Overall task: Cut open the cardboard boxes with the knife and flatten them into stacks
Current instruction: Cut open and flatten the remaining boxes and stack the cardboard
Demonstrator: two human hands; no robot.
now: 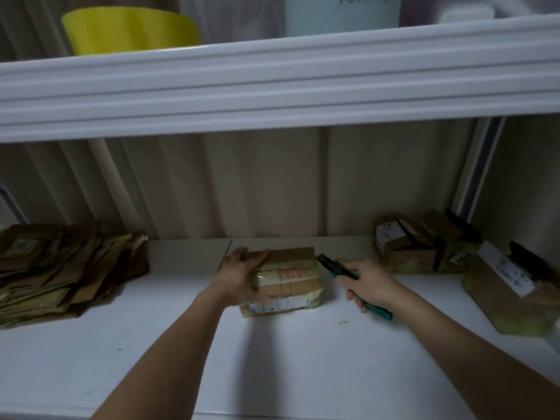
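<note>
A small taped cardboard box (291, 283) lies in the middle of the white shelf surface (272, 359). My left hand (239, 274) rests on the box's left side, fingers curled over its top far edge. My right hand (369, 283) grips a green utility knife (339, 269), whose dark tip points left and sits just beside the box's upper right corner. A stack of flattened cardboard (60, 268) lies at the left. Several unopened boxes (424, 244) stand at the right.
A thick white shelf board (272, 83) runs overhead across the view, with a yellow tub (130, 28) and a pale container (342, 13) on it. A corrugated beige wall (257, 186) closes the back. A larger taped box (509, 292) sits at the far right edge.
</note>
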